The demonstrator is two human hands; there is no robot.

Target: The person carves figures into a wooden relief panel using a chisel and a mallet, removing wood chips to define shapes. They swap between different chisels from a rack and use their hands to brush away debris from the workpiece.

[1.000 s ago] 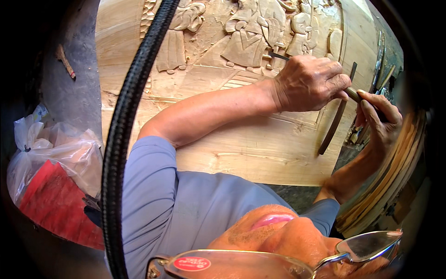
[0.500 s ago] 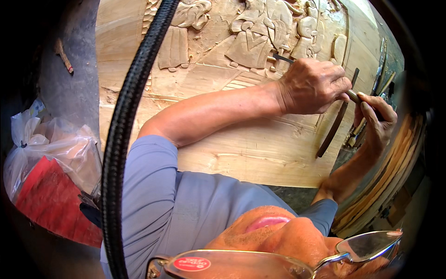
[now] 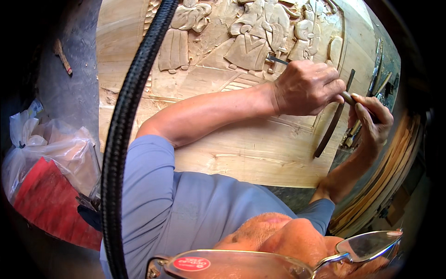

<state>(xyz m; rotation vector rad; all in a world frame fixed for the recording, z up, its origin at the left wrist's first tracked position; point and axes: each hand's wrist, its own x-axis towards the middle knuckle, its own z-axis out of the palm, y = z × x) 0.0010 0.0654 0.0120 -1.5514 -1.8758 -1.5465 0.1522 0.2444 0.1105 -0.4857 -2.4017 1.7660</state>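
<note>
A carved wooden relief panel (image 3: pixel 223 160) lies in front of me, with robed figures (image 3: pixel 248 49) standing out from its far part. My left hand (image 3: pixel 310 88) is closed round a carving chisel (image 3: pixel 279 60), its thin metal blade sticking out past the fist. The blade's tip is at the lower right edge of the middle figure's robe; whether it bites into the wood I cannot tell. At the other end, my right hand (image 3: pixel 375 118) grips the chisel's handle between thumb and fingers. Most of the handle is hidden by both hands.
A dark curved strip (image 3: pixel 332 132) lies on the panel's right part. Several carving tools (image 3: pixel 382 79) rest beyond the right edge, above stacked boards (image 3: pixel 376 183). At left are a brush (image 3: pixel 62 56), a clear plastic bag (image 3: pixel 58 139) and a red sheet (image 3: pixel 49 204).
Both hands and the chisel have shifted slightly left, and the blade's tip is now closer to the middle figure's robe. Both hands keep their hold.
</note>
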